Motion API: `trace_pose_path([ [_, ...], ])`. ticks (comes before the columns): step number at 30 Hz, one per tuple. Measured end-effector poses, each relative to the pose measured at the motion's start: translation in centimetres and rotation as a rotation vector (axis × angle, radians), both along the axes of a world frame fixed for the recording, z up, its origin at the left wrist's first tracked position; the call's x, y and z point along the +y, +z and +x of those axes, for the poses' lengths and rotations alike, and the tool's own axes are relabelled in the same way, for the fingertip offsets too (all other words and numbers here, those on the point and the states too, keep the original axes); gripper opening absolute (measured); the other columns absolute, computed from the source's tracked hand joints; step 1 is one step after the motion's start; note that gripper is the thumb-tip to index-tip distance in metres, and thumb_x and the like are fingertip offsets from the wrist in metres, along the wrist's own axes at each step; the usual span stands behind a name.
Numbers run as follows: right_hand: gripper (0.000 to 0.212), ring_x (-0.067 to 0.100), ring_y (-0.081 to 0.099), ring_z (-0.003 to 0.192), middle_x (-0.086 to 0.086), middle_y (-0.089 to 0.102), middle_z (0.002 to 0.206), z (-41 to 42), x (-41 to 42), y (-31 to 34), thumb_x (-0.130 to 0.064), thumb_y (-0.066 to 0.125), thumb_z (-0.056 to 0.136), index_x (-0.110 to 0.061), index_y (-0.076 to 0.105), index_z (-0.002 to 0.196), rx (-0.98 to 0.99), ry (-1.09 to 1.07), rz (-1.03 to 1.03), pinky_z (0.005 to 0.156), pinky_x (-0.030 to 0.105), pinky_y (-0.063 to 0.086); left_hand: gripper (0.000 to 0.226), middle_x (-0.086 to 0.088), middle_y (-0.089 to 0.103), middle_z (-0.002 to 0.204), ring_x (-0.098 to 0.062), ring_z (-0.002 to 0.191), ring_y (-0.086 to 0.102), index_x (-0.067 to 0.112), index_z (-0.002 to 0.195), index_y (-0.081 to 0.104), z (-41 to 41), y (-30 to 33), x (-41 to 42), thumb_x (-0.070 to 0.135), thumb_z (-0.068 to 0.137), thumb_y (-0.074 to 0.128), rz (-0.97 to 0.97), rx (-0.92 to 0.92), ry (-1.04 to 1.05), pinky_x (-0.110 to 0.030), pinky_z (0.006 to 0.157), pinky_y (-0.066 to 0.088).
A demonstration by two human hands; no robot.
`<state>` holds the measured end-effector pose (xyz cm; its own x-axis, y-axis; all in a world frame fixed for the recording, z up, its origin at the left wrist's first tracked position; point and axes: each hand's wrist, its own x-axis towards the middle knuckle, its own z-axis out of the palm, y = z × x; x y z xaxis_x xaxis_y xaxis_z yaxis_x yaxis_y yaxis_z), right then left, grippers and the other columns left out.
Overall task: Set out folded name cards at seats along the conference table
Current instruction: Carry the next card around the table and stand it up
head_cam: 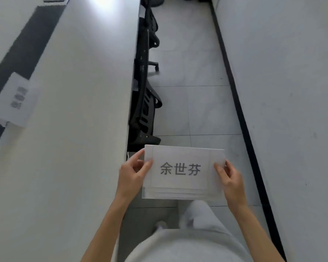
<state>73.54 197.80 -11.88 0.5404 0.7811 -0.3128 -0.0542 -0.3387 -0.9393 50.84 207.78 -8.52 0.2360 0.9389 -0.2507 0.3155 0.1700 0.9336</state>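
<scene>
The stack of cards (184, 173) is held flat over the floor, just right of the worktop (74, 129) edge, its top card showing three printed characters and the edges of more sheets fanning out at its near side. The left hand (133, 174) pinches the stack's left edge, thumb on top; the right hand (229, 178) pinches the right edge the same way. One card (13, 99) already sits on the worktop, well left of the stack by a dark strip, blurred so its print cannot be read. I judge the task to be at an early or middle stage: one card shows as placed, and several remain in the stack. Chairs (146, 103) are tucked under the worktop beyond the stack, and no cards show at those seats.
</scene>
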Motion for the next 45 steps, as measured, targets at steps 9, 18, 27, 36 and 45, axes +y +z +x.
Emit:
trace_pose_path([
  [9,0.019,-0.001,0.064,0.072,-0.005,0.066,0.089,17.0,8.7,1.0,-0.012,0.052,0.088,-0.013,0.057,0.107,-0.048,-0.225,0.063,0.058,0.007,0.048,0.043,-0.019,0.071,0.088,-0.031,0.085,0.069,0.017,0.127,0.050,20.0,0.4,12.1,0.019,0.085,0.059,-0.051,-0.003,-0.125,-0.051,0.079,0.056],
  [18,0.031,0.018,0.066,0.091,0.010,0.068,0.102,30.9,24.8,3.6,-0.017,0.054,0.088,-0.008,0.055,0.117,-0.059,-0.149,0.066,0.080,0.029,0.057,0.045,-0.002,0.071,0.081,-0.007,0.073,0.069,0.013,0.127,0.049,32.4,2.5,26.1,0.014,0.084,0.059,-0.018,-0.071,-0.021,-0.024,0.069,0.058],
  [27,0.033,-0.005,0.065,0.072,-0.001,0.066,0.093,37.5,48.6,2.7,-0.013,0.054,0.087,-0.005,0.052,0.119,-0.021,0.007,0.108,0.059,0.009,0.051,0.041,-0.004,0.073,0.082,-0.011,0.075,0.071,0.016,0.123,0.053,37.7,0.9,46.3,0.018,0.083,0.060,0.021,-0.108,0.166,-0.025,0.065,0.058],
  [36,0.025,-0.010,0.063,0.068,-0.006,0.062,0.089,41.1,72.7,4.7,-0.011,0.052,0.088,-0.015,0.048,0.113,-0.059,0.205,0.134,0.056,0.005,0.046,0.036,0.000,0.070,0.081,0.003,0.071,0.066,0.024,0.119,0.053,40.2,2.4,66.6,0.020,0.084,0.059,0.081,-0.062,0.321,-0.014,0.061,0.054],
  [45,0.036,0.025,0.065,0.091,0.009,0.067,0.101,38.2,98.2,3.5,-0.023,0.056,0.086,-0.013,0.051,0.121,-0.122,0.807,0.085,0.080,0.039,0.054,0.031,0.000,0.069,0.089,-0.014,0.084,0.066,0.022,0.114,0.055,38.1,0.9,79.3,0.019,0.084,0.060,0.079,-0.021,0.836,-0.020,0.060,0.054],
])
